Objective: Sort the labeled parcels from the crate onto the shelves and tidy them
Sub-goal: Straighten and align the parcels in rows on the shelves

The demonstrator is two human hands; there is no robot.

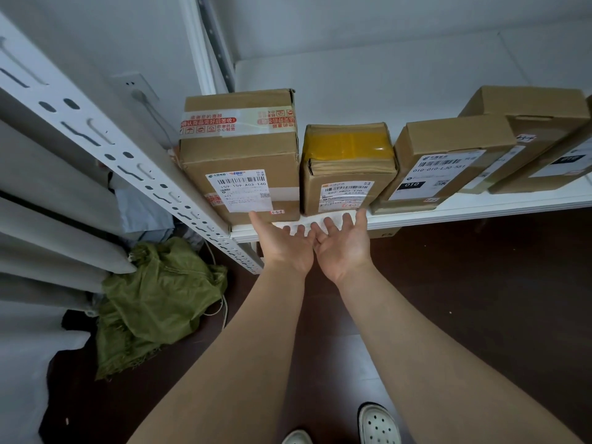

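Several labelled cardboard parcels stand in a row on the white shelf (pixel 480 205). At the left is a tall box (pixel 240 155) with red-printed tape. Beside it sits a smaller box with yellow tape (pixel 347 165), then a tilted box marked 010 (pixel 448 155), then two more boxes (pixel 538 123) at the right. My left hand (pixel 283 243) and right hand (pixel 344 243) are side by side at the shelf's front edge, fingers spread and holding nothing. They sit just below the tall box and the yellow-taped box. Whether the fingertips touch the boxes I cannot tell.
A white slotted shelf upright (pixel 134 161) slants down at the left. A green woven sack (pixel 160 299) lies on the dark floor below it, next to grey curtains (pixel 48 245). A wall socket with a plug (pixel 137 89) is behind. My white shoes (pixel 378 424) show at the bottom.
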